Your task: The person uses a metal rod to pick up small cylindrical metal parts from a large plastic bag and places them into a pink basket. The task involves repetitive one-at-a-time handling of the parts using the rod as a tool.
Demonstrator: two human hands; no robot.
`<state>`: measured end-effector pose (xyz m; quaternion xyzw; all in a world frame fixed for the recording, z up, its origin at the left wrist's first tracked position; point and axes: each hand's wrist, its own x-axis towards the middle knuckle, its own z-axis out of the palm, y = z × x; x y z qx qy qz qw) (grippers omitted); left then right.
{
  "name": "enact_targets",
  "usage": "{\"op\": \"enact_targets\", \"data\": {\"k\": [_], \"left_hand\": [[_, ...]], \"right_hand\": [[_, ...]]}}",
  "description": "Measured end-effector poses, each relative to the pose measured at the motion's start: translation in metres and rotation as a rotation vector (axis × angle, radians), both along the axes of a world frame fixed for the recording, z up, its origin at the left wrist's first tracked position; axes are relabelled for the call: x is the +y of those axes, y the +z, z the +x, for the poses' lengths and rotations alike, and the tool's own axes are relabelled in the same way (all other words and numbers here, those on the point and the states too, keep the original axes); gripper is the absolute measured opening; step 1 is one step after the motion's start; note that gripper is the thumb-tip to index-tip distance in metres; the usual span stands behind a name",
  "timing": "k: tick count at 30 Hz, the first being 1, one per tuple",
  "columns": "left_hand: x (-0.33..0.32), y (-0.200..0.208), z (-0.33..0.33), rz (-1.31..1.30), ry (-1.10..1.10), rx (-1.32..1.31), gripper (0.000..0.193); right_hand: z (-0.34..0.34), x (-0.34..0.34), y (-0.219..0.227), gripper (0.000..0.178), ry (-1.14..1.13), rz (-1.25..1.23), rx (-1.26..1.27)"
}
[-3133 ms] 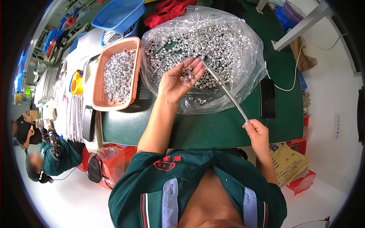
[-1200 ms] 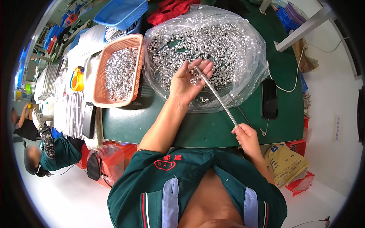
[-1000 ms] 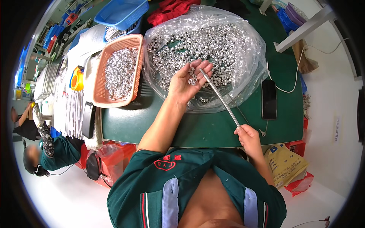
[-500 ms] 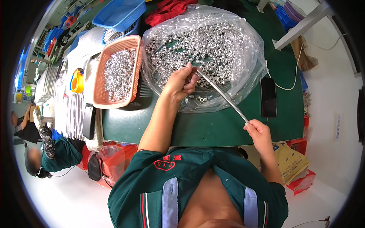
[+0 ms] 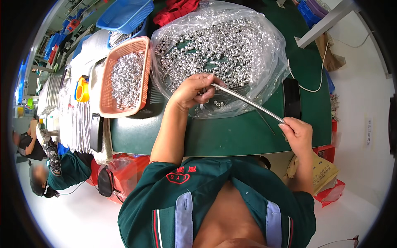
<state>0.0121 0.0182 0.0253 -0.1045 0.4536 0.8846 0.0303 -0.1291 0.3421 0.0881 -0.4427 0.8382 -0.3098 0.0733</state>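
Observation:
A slim silvery metal rod slants down to the right between my two hands, above the front of a clear plastic bag. My left hand is closed at its upper left end, thumb and fingers pinched there. With thumb and curled fingers, my right hand grips the lower right end. Under the left hand and behind it, the opened bag holds a heap of small shiny metal sleeves. A thin dark stick or wire shows below the rod. Whether a sleeve sits in the left fingers is hidden.
An orange basket of similar small metal pieces stands left of the bag, with blue baskets behind it. Phones lie at right and left. Bundled rods and yellow tape are farther left. A co-worker sits at far left.
My right hand has moved up and to the right, so the rod lies flatter. My left hand has shifted slightly lower and closed more around the rod's end.

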Motion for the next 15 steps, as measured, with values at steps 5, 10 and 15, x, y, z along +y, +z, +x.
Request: {"op": "enact_targets", "data": {"k": [5, 10, 15], "left_hand": [[0.000, -0.005, -0.005, 0.110, 0.006, 0.059, 0.052], [-0.001, -0.009, -0.004, 0.284, -0.004, 0.099, 0.056], [0.001, -0.012, -0.007, 0.313, 0.008, 0.069, 0.054]], "right_hand": [[0.014, 0.006, -0.035, 0.014, -0.053, 0.001, -0.405], [0.025, 0.007, -0.049, 0.018, -0.094, 0.003, -0.812], [0.031, 0.007, -0.056, 0.016, -0.113, -0.012, -0.816]]}}
